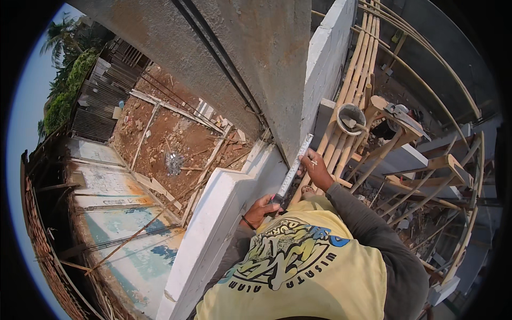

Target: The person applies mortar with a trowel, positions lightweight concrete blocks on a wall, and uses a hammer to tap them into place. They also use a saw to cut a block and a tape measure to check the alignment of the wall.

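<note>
A tape measure is stretched between my two hands, in front of my body. Its pale blade (289, 178) slants up and to the right, beside the grey concrete column (277, 64). My left hand (258, 211) is closed around the dark case (276, 201) at the lower end. Near the upper end, my right hand (317, 170) pinches the blade between thumb and fingers. To the left of my left hand runs a white block wall (210, 208) with a stepped top. Part of a foot (308, 190) shows on the bamboo below my right hand.
Bamboo poles (356, 58) form a narrow walkway on the right, with a bucket of mortar (351, 114) on it. Another white block wall (333, 40) stands beyond the column. Bamboo scaffolding (426, 184) fills the right side. Rubble-strewn ground (170, 144) lies far below, left.
</note>
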A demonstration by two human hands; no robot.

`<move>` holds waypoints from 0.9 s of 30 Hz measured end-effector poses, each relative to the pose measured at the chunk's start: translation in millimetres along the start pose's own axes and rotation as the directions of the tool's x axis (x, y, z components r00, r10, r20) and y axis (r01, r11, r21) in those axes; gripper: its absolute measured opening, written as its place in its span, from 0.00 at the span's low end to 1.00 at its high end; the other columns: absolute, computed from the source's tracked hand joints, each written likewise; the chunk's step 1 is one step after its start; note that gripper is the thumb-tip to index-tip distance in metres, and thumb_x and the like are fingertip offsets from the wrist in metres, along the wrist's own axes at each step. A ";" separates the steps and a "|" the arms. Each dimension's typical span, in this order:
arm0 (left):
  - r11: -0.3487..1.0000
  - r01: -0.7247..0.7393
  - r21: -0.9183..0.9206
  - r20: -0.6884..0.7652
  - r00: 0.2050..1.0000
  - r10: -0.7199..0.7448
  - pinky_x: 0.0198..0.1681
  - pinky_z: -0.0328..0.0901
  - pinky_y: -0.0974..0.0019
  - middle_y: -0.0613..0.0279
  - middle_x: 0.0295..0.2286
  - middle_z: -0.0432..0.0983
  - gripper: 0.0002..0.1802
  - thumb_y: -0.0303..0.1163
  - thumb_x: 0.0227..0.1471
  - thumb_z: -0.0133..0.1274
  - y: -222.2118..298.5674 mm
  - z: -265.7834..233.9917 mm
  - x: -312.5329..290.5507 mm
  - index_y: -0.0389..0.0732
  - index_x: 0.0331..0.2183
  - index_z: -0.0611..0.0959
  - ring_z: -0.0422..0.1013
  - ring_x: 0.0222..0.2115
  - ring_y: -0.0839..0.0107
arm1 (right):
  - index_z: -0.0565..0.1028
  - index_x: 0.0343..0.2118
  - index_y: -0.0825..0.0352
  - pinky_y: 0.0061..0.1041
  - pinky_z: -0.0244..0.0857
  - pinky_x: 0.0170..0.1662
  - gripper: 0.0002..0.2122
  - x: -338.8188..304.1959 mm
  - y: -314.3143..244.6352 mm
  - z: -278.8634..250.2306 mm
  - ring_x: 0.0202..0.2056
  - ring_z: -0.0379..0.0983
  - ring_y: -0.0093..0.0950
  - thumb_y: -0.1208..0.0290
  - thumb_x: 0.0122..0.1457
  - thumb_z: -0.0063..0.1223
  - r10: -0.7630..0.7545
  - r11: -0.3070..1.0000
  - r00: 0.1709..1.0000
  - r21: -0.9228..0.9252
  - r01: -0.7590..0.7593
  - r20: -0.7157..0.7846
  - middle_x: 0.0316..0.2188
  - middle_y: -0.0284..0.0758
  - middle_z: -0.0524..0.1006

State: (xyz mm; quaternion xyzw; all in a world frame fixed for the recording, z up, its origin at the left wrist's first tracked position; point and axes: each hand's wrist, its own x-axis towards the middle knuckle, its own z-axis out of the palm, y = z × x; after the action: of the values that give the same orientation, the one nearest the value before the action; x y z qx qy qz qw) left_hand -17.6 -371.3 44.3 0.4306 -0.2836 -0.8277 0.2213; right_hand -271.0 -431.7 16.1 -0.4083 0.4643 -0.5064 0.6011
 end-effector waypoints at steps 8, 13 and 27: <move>0.949 -0.264 -0.172 -0.451 0.878 0.163 0.37 0.68 0.66 0.60 0.36 0.72 0.22 0.31 0.50 0.57 -63.8 -42.6 -59.7 0.34 0.47 0.72 0.70 0.32 0.72 | 0.68 0.30 0.67 0.22 0.69 0.26 0.09 -0.6 37.0 64.0 0.22 0.73 0.22 0.67 0.62 0.47 0.261 0.965 0.951 -0.067 -0.253 0.164 0.22 0.33 0.72; 0.886 -0.458 -0.078 -0.605 0.728 0.323 0.31 0.64 0.71 0.66 0.28 0.75 0.16 0.35 0.48 0.61 -69.2 -46.2 -45.0 0.36 0.37 0.80 0.70 0.28 0.77 | 0.68 0.29 0.69 0.25 0.70 0.24 0.08 35.7 57.3 88.4 0.21 0.74 0.25 0.70 0.60 0.47 0.295 0.955 0.941 -0.006 -0.298 0.165 0.22 0.34 0.73; 0.763 -0.642 -0.077 -0.892 0.387 0.236 0.34 0.64 0.73 0.68 0.37 0.74 0.20 0.36 0.46 0.62 -59.0 -11.4 -7.0 0.44 0.42 0.78 0.70 0.34 0.77 | 0.68 0.31 0.72 0.28 0.70 0.26 0.08 74.2 60.1 59.2 0.23 0.74 0.29 0.70 0.59 0.47 0.420 0.899 0.854 -0.014 -0.437 0.307 0.24 0.38 0.74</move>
State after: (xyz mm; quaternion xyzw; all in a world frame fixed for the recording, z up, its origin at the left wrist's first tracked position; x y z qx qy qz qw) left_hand -11.5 -326.5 4.2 0.6222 -0.0648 -0.4587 0.6311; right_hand -195.5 -494.6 -38.4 -0.3499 0.4317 -0.3042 0.7737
